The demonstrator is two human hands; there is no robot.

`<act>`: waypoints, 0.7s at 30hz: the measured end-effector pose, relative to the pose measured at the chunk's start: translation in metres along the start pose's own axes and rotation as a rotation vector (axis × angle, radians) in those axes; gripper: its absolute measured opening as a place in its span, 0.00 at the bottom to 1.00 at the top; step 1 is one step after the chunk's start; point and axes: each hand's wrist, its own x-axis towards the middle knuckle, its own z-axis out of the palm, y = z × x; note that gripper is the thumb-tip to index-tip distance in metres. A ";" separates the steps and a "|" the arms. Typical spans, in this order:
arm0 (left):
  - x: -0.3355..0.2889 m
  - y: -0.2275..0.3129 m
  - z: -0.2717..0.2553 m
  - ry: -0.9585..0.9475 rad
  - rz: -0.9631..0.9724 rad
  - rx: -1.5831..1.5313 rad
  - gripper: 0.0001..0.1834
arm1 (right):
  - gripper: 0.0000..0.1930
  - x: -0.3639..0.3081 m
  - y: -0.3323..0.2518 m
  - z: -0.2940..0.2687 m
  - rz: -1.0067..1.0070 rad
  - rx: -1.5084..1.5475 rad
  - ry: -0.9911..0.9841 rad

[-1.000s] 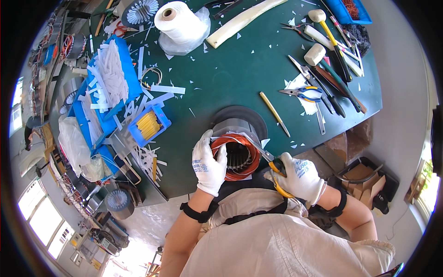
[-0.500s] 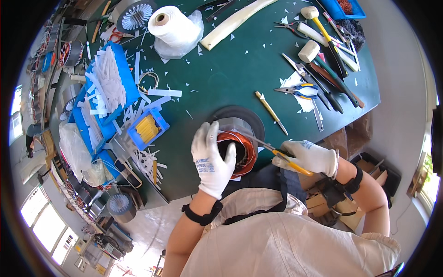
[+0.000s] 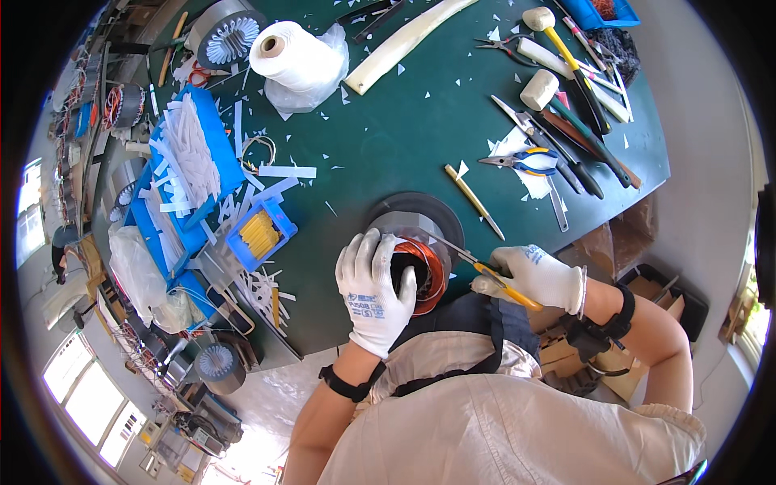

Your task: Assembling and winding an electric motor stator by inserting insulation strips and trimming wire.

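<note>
Nearest the body, the gloved left hand (image 3: 373,293) lies flat over the motor stator (image 3: 412,246), fingers spread apart across its copper winding (image 3: 428,271), apparently to steady it at the near edge of the green workbench (image 3: 388,137). The forearm rises from the lower edge, wrist bent back. The gloved right hand (image 3: 533,276) comes in from the right, fingers closed together around a yellow-handled tool (image 3: 493,275) whose thin shaft slants up-left to the stator's rim, probably so the tip can work along the winding; its elbow is held out wide.

Just beyond the stator lies a yellow stick (image 3: 474,202). To the left, a small blue bin (image 3: 260,233) holds yellow pieces, beside a blue tray (image 3: 212,141) of white insulation strips (image 3: 187,149), kept within reach. To the right are blue-handled pliers (image 3: 521,161) on white paper scraps, then 2 white-headed mallets (image 3: 540,87) among long hand tools. Farthest off stand a white thread spool (image 3: 293,55) and a long white sleeve (image 3: 408,42).
</note>
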 end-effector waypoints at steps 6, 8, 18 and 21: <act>-0.002 -0.005 0.011 0.078 0.036 -0.039 0.27 | 0.36 0.005 -0.002 -0.003 -0.031 -0.094 -0.087; -0.003 -0.008 0.011 0.057 0.046 -0.028 0.27 | 0.36 0.005 -0.005 -0.007 -0.042 -0.142 -0.075; 0.006 -0.016 0.009 0.035 0.126 -0.113 0.30 | 0.29 -0.009 -0.017 0.000 -0.026 -0.201 0.162; 0.001 -0.013 0.008 0.206 0.035 0.037 0.36 | 0.27 -0.013 -0.029 0.000 -0.012 -0.328 0.155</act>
